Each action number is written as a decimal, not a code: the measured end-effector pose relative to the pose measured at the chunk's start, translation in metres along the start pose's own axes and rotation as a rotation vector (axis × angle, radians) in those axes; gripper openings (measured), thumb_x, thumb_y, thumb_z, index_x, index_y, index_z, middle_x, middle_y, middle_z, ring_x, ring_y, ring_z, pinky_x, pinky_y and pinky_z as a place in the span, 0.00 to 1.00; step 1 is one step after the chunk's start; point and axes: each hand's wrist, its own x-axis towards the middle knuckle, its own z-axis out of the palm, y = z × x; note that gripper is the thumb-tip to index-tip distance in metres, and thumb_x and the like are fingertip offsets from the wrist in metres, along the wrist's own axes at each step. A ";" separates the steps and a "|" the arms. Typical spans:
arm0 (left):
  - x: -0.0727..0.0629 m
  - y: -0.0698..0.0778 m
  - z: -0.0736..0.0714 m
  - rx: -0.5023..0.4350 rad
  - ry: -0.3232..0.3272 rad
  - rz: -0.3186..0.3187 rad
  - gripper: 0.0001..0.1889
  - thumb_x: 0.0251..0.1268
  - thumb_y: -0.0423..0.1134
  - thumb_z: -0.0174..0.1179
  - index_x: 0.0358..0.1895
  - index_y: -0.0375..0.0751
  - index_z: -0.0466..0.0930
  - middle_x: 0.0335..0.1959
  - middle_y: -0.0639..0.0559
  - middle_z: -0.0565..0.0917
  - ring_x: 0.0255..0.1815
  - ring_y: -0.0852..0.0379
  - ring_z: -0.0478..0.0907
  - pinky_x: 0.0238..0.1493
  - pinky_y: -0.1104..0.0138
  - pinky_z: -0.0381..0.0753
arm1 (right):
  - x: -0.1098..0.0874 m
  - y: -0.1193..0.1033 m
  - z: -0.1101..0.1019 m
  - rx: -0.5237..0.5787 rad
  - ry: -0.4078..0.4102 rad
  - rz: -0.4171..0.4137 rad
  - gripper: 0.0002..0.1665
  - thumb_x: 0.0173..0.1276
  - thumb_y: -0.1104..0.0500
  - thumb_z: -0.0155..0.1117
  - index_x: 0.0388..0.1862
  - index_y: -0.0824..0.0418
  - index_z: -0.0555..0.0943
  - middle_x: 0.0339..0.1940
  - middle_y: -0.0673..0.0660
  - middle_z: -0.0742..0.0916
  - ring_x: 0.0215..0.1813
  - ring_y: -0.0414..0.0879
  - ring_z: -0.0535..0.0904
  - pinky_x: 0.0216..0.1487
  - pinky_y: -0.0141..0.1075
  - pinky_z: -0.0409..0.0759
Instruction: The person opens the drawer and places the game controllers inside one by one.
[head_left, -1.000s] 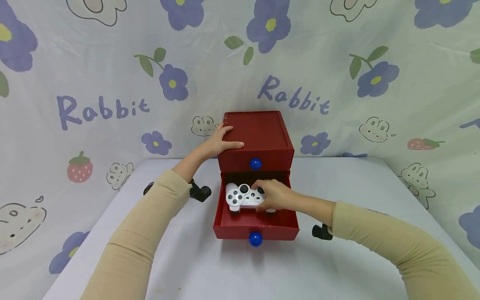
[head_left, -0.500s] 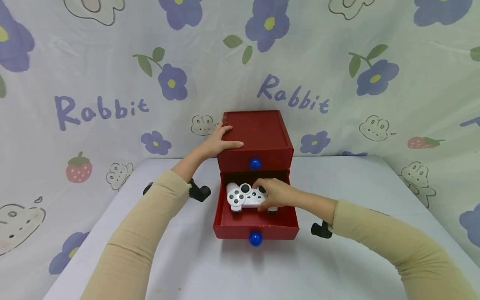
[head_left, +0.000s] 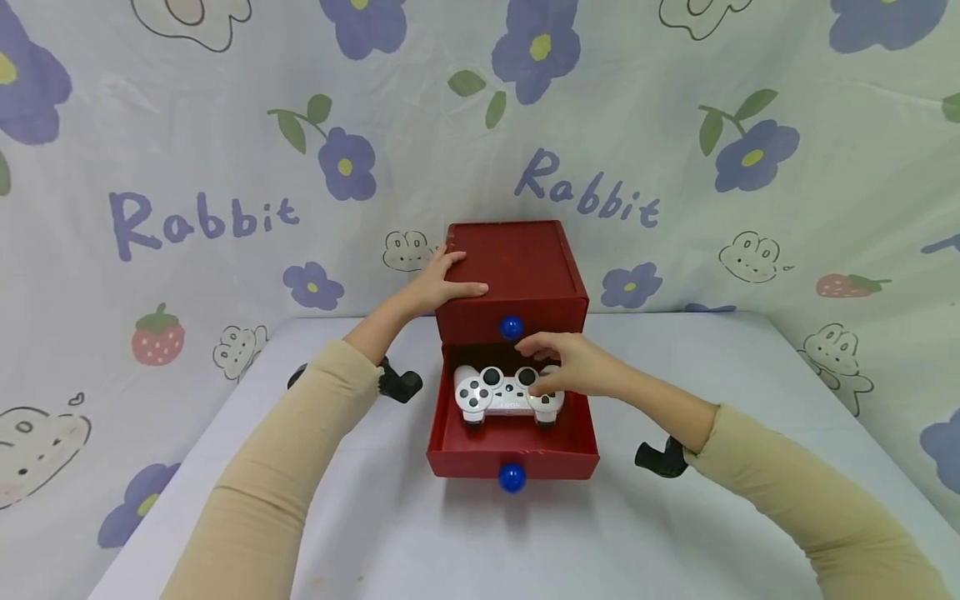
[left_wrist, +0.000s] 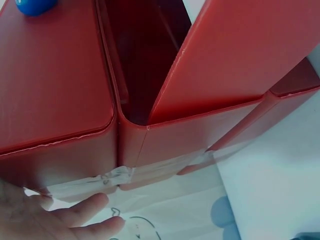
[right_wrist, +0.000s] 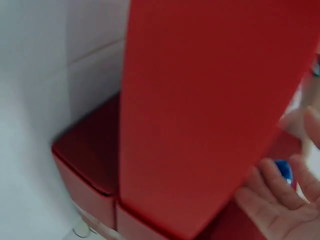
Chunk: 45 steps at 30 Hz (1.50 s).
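Note:
A white game controller with black thumbsticks lies in the pulled-out lower drawer of a red drawer box. My right hand hovers over the controller's right side, thumb and fingers apart and nothing between them. My left hand rests on the box's top left edge, thumb on top and fingers spread; in the left wrist view its fingers reach along the box's side. The upper drawer is closed, with a blue knob; a matching blue knob is on the lower drawer's front.
The box stands on a white-covered table, against a hanging cloth with flower and rabbit prints. Black wrist-worn devices, such as the right one, stick out beside both forearms. The open drawer juts forward.
My right hand has let go of the controller and risen up and slightly right. The controller had shifted slightly right within the drawer. My left hand stays put.

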 end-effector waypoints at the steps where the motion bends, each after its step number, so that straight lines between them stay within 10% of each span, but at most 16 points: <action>1: 0.000 0.000 0.000 -0.003 -0.001 0.000 0.42 0.58 0.50 0.57 0.71 0.38 0.47 0.74 0.46 0.36 0.72 0.46 0.42 0.67 0.49 0.51 | -0.003 -0.001 -0.003 0.019 -0.001 -0.015 0.31 0.53 0.62 0.70 0.57 0.66 0.73 0.56 0.64 0.78 0.56 0.57 0.74 0.53 0.45 0.75; 11: 0.001 0.000 -0.001 0.014 -0.015 -0.006 0.43 0.58 0.51 0.57 0.72 0.39 0.46 0.74 0.47 0.35 0.73 0.45 0.39 0.67 0.47 0.51 | -0.042 -0.025 -0.018 0.158 0.000 -0.116 0.24 0.56 0.65 0.66 0.53 0.65 0.75 0.46 0.64 0.82 0.49 0.57 0.79 0.48 0.39 0.79; 27: 0.002 0.000 -0.001 0.020 -0.018 -0.016 0.43 0.58 0.51 0.57 0.71 0.39 0.46 0.74 0.46 0.37 0.72 0.45 0.41 0.66 0.48 0.53 | -0.097 -0.036 0.010 0.244 -0.242 -0.043 0.22 0.58 0.59 0.66 0.53 0.62 0.78 0.40 0.55 0.84 0.40 0.43 0.80 0.40 0.28 0.79; 45: 0.002 0.001 -0.001 -0.010 -0.023 0.000 0.42 0.58 0.50 0.57 0.71 0.38 0.46 0.74 0.46 0.35 0.72 0.46 0.40 0.67 0.49 0.52 | -0.086 -0.012 0.074 0.314 -0.226 0.052 0.31 0.57 0.60 0.67 0.61 0.55 0.71 0.51 0.55 0.79 0.41 0.41 0.78 0.38 0.29 0.79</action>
